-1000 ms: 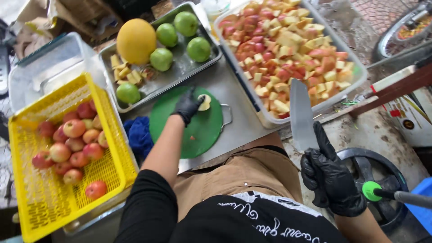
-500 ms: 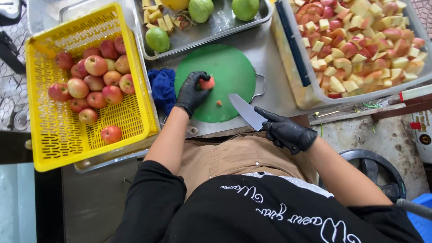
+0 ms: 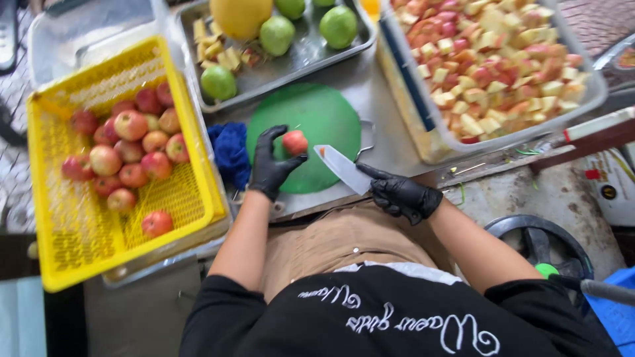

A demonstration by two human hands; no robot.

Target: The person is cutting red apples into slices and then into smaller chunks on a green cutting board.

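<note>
My left hand [image 3: 270, 163], in a black glove, holds a small red apple piece [image 3: 295, 142] above the round green cutting board [image 3: 324, 116]. My right hand [image 3: 399, 194], also gloved in black, grips a broad steel knife [image 3: 342, 168] whose blade points up and left toward the apple piece, a short gap apart from it. The knife tip carries a small bit of orange-red peel.
A yellow basket [image 3: 73, 244] of red apples [image 3: 132, 152] stands at the left. A blue cloth [image 3: 229, 149] lies beside the board. Behind it, a metal tray [image 3: 311, 49] holds green fruit, a yellow melon and cut pieces. A clear tub [image 3: 423, 125] of diced fruit sits at right.
The right hand came down from the right side and brought the knife in over the board's edge. The left hand picked the apple piece up off the board. The view shifted.
</note>
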